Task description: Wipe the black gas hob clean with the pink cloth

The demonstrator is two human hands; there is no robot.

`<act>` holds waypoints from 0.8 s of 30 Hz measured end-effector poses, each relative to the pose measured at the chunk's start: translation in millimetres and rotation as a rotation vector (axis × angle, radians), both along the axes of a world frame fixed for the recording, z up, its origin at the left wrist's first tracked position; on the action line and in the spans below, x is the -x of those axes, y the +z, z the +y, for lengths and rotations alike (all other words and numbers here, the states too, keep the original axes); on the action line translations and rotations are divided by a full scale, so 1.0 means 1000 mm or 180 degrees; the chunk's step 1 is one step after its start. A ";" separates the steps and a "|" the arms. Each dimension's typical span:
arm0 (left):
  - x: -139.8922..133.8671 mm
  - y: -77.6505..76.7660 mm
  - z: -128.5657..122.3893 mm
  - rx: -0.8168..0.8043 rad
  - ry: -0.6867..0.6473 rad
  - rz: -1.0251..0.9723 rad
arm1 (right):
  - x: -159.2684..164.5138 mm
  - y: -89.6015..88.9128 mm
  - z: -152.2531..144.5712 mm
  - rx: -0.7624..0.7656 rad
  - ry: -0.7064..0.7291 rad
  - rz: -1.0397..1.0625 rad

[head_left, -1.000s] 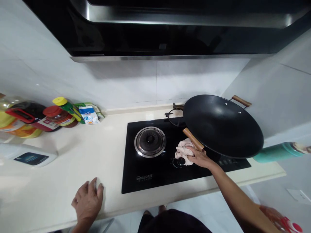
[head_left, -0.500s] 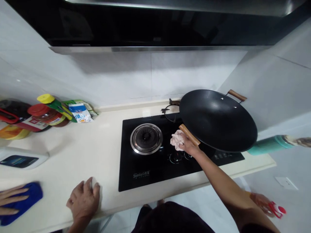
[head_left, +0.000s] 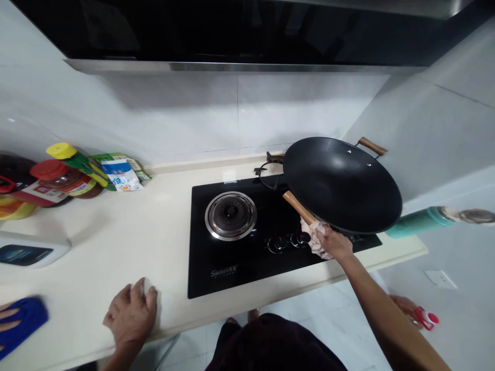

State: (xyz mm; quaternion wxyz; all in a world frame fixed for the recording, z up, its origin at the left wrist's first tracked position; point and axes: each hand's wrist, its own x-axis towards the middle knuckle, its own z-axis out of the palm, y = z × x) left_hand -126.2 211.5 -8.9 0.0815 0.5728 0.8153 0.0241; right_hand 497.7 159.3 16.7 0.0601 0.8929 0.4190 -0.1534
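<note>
My right hand (head_left: 336,243) grips a crumpled pale pink cloth (head_left: 314,238) on the black gas cooktop (head_left: 224,257), just below the rim of a large black wok (head_left: 342,185). The cloth lies beside the control knobs (head_left: 278,244) and close under the wok's near wooden handle (head_left: 298,207). On the pale countertop (head_left: 166,232), left of the cooktop, my left hand (head_left: 132,313) rests palm down with its fingers apart, holding nothing. The wok sits tilted over the right burner and hides most of it. The left burner (head_left: 231,215) is uncovered.
At the far left, another person's hand (head_left: 7,320) lies on a blue cloth (head_left: 29,317). Bottles, a red-lidded jar (head_left: 65,180) and seasoning packets (head_left: 122,174) stand along the back left. A range hood (head_left: 240,36) overhangs the cooktop. A teal bottle-like object (head_left: 421,221) is at right.
My right hand has moved right with the pink cloth, from beside the wok's near handle to below the rim. My left hand stays in place. The view has shifted slightly.
</note>
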 end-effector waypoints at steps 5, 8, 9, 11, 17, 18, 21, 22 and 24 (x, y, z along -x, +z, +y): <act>-0.001 0.002 0.000 -0.0007 -0.0060 -0.0032 | 0.023 -0.009 -0.051 0.0146 -0.0009 0.0076; 0.000 0.001 0.000 -0.0030 -0.0052 -0.0079 | 0.037 -0.021 -0.073 -0.0332 -0.0186 0.0211; 0.000 0.000 0.000 -0.0028 -0.0049 -0.0098 | 0.038 -0.026 -0.080 -0.0565 -0.0286 0.0329; 0.001 0.000 0.000 -0.0022 -0.0043 -0.0105 | 0.035 -0.034 -0.092 -0.1107 -0.0432 0.0677; 0.001 0.000 0.000 0.0002 -0.0080 0.0012 | 0.021 -0.037 -0.090 -0.1773 -0.0660 0.0695; 0.001 0.000 0.000 0.0028 -0.0076 0.0015 | 0.024 -0.034 -0.083 -0.1606 -0.0667 0.0525; 0.002 -0.001 0.000 0.0092 -0.0069 -0.0006 | 0.050 -0.028 -0.068 -0.1037 -0.0431 0.0049; 0.002 -0.002 0.000 0.0092 -0.0073 -0.0013 | 0.062 -0.028 -0.067 -0.0936 -0.0261 -0.0068; 0.003 -0.003 0.000 0.0062 -0.0074 -0.0027 | 0.089 -0.030 -0.069 -0.0913 0.0119 -0.0196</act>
